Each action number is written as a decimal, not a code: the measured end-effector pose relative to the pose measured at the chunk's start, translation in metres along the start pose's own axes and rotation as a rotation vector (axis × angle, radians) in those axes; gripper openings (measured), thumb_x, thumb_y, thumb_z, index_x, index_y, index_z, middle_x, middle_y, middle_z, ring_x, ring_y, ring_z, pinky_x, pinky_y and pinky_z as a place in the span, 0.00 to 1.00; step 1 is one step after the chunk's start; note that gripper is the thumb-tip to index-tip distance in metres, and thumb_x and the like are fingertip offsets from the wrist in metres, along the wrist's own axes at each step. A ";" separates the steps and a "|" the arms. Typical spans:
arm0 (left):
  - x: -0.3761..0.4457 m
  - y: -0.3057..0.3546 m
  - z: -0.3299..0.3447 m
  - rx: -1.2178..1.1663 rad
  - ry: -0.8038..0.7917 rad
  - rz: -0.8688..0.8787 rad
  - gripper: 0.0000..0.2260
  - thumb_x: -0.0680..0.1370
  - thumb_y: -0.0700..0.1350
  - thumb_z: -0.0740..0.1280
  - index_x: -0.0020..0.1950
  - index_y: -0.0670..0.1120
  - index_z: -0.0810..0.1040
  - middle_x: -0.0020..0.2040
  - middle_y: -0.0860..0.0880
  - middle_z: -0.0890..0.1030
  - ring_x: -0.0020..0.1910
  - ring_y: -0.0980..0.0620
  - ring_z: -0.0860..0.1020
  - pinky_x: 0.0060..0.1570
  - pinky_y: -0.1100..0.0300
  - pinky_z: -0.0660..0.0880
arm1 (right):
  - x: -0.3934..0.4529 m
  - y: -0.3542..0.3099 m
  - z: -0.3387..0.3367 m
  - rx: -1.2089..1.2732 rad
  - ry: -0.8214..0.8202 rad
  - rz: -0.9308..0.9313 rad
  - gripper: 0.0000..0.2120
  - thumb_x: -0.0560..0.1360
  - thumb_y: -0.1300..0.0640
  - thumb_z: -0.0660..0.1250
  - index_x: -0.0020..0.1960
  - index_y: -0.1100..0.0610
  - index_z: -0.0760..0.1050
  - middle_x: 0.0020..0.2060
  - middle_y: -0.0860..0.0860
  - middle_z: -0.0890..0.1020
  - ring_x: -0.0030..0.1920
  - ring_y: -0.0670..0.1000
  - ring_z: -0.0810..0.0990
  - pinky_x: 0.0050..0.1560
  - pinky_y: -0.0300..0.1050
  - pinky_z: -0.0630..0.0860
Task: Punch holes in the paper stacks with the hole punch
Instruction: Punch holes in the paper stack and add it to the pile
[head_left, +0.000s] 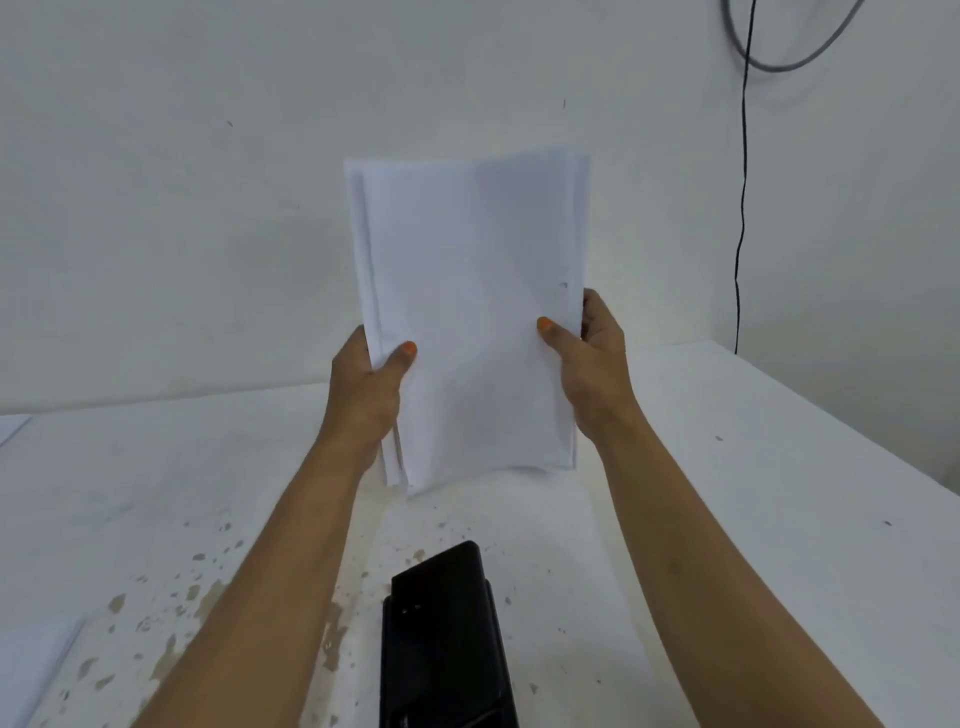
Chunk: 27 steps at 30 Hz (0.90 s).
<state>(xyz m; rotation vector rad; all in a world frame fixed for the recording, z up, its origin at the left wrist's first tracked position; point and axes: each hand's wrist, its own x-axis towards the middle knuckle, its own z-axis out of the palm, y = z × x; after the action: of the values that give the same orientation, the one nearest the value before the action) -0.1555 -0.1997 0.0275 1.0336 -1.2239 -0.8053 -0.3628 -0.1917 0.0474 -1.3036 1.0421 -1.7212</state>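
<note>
Both hands, left hand (371, 379) and right hand (589, 358), pinch the upright paper stack (472, 312) by its sides, probably squaring its sheets above the surface (727, 467) beyond the hole punch (447, 639).

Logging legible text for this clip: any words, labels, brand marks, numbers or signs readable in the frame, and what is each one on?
None can be read.
Paper stack, held upright by the left hand and right hand: facing sheet blank, one small dark mark near its right edge, not a character.
Black hole punch: two tiny pale dots on top, no legible brand or label.
Wall and table: only specks and stains.
</note>
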 end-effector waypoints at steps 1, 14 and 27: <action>0.001 0.006 0.001 0.000 0.025 0.044 0.09 0.79 0.43 0.67 0.58 0.51 0.76 0.50 0.56 0.81 0.49 0.59 0.80 0.49 0.67 0.75 | 0.000 -0.003 0.004 0.034 0.008 -0.043 0.09 0.77 0.65 0.66 0.53 0.53 0.75 0.50 0.53 0.82 0.49 0.56 0.82 0.51 0.52 0.82; -0.013 -0.031 0.005 0.141 0.018 -0.174 0.05 0.81 0.45 0.60 0.57 0.49 0.71 0.47 0.56 0.77 0.46 0.57 0.76 0.38 0.67 0.68 | -0.009 0.035 0.002 -0.367 0.047 -0.001 0.03 0.80 0.59 0.62 0.51 0.59 0.69 0.39 0.45 0.77 0.33 0.35 0.77 0.31 0.28 0.72; -0.015 -0.026 0.007 0.490 -0.331 -0.664 0.09 0.77 0.40 0.68 0.53 0.38 0.74 0.45 0.42 0.80 0.40 0.46 0.79 0.34 0.58 0.77 | 0.008 0.038 -0.038 -1.007 -0.146 0.581 0.18 0.79 0.60 0.63 0.65 0.67 0.68 0.64 0.62 0.73 0.62 0.61 0.74 0.52 0.45 0.67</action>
<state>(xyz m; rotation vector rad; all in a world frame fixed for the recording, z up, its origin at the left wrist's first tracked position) -0.1637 -0.1965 -0.0018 1.8145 -1.4091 -1.2551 -0.3986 -0.2073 0.0097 -1.4257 2.0683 -0.6195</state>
